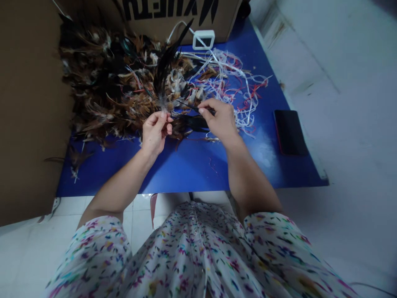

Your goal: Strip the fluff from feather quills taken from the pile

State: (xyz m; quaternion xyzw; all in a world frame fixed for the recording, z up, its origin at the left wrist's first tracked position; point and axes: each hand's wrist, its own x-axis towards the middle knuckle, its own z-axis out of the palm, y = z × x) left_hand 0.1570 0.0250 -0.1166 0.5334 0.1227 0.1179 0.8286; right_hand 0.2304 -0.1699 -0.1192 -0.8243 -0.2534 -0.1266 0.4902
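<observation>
We judge: handling feathers [120, 109].
Left hand [156, 131] pinches black plume [164, 62], right hand [218, 118] thin dark piece [193, 108]; next likely needs steadiness.

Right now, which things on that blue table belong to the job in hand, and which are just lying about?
In use, judging by the hands:
black plume, pinched in left hand
dark slender piece, in right hand
feather pile

Apparently lying about:
dark phone-like slab
white-framed device
red and white strands, role unclear
</observation>
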